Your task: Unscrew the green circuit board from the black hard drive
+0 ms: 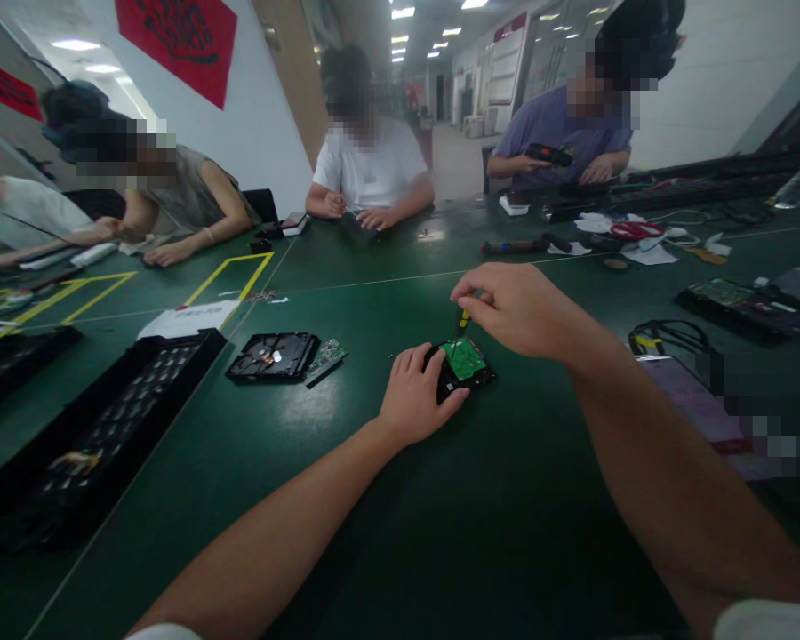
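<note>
A black hard drive [485, 377] lies on the green table in front of me, its green circuit board [468, 357] facing up. My left hand [414, 397] grips its left side, with fingers over the far edge and the thumb along the near one. From above, my right hand [524, 311] pinches a yellow and black screwdriver [464, 318]. The screwdriver stands nearly upright, its thin shaft reaching down to the board's left part; whether the tip sits in a screw is too small to tell.
Left of my hands lie another hard drive [273, 357] and a loose circuit board [326, 357]. A long black tray [100, 427] stands farther left. To the right are a phone [697, 404], black cables [670, 336] and another circuit-board device [733, 302]. Several people sit across the table.
</note>
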Motion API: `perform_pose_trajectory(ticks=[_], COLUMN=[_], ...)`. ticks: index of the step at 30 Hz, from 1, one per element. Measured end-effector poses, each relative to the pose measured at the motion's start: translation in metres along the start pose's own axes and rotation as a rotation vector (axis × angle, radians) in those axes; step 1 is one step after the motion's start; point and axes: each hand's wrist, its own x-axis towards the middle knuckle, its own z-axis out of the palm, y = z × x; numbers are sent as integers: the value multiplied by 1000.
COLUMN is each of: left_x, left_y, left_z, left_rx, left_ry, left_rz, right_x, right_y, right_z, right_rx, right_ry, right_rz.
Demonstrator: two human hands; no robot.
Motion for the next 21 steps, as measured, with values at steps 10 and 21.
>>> perform_pose_trajectory(ticks=[10,21], left_x=[0,-1], left_y=[1,1], left_z=[-1,-1], left_rx=[9,-1], left_ry=[-11,-8], left_rz=[-11,-5], right_x=[-2,0], right_y=[-3,-1], right_z=[-2,1], right_rx=[55,-9], right_ry=[-15,-3], right_rz=[88,23])
